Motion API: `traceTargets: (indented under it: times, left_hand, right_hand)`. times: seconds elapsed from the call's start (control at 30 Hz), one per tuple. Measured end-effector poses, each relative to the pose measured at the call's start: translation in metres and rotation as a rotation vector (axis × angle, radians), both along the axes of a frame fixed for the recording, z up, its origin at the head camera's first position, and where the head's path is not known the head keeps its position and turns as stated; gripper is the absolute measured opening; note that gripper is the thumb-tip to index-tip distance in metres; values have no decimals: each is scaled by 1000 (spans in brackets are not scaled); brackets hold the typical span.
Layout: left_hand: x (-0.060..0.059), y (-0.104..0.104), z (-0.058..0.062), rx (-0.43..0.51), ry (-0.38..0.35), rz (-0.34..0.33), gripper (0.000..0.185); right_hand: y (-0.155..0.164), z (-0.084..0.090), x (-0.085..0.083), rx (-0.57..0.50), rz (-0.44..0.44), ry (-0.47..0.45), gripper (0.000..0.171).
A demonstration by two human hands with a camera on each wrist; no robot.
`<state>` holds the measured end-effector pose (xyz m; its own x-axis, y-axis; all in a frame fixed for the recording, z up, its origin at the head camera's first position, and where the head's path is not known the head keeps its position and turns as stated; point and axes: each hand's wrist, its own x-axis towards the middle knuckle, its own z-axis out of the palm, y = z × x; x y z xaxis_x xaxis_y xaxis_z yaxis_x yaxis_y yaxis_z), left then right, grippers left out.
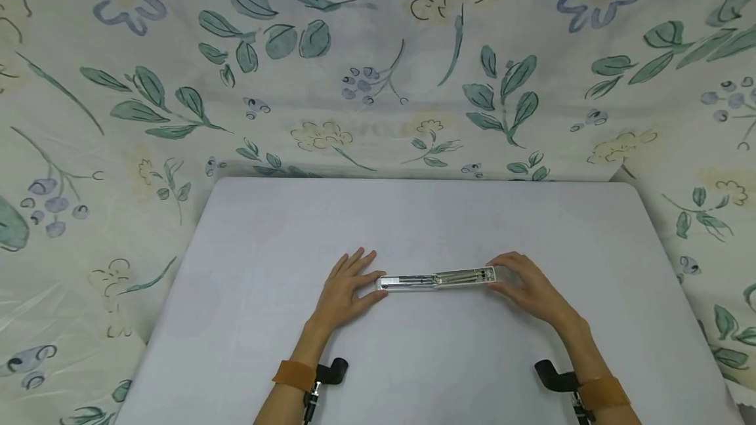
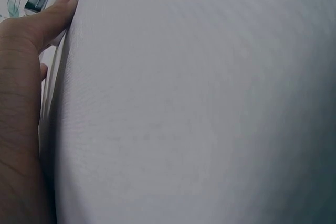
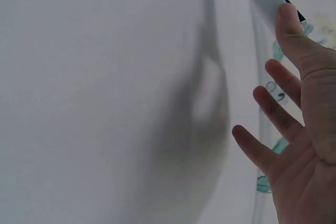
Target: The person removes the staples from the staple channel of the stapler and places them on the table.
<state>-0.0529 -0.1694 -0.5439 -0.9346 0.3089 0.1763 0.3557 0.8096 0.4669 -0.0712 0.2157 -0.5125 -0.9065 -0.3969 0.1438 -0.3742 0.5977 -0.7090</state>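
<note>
Over the middle of the white table (image 1: 413, 228), the left hand (image 1: 348, 294) and right hand (image 1: 534, 290) face each other, forearms angled inward from the table's near side. The left hand pinches one end of a slim glossy case (image 1: 437, 279) between thumb and forefinger, its other fingers extended; the right hand pinches the opposite end, its remaining fingers spread. The case lies between them, roughly parallel to the table's far edge. Bare white surface separates it from that edge, beyond which hangs floral cloth (image 1: 366, 130).
</note>
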Motion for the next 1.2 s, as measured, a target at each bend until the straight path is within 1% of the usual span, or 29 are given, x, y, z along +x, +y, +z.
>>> traceTargets:
  times: [0.07, 0.2, 0.3, 0.47, 0.63, 0.77, 0.93, 1.03, 1.2]
  left_hand:
    - [0, 0, 0, 7, -7, 0, 43]
    - [0, 1, -1, 11, -10, 2, 44]
    - [0, 0, -3, 5, 9, 0, 44]
    - [0, 0, -3, -6, 22, -3, 43]
    - [0, -2, -3, -12, -21, 4, 45]
    - [0, -3, -4, -21, -59, 6, 46]
    - [0, -4, -2, -28, -61, 7, 46]
    - [1, -5, -1, -26, -59, 6, 46]
    - [1, -3, -1, -26, -38, -7, 45]
  right_hand:
    - [3, -4, 1, 12, 2, -3, 39]
    - [6, -9, 1, 3, 8, -11, 41]
    - [5, -8, 1, 24, 6, -16, 40]
    - [6, 0, 2, 62, 21, -29, 38]
    - [6, 10, 0, 98, 50, -15, 37]
    - [5, 15, -3, 124, 65, 5, 41]
    - [-10, 28, -10, 165, 88, -7, 43]
    - [-30, 38, -18, 202, 165, 30, 41]
    - [-70, 49, -34, 269, 365, 137, 40]
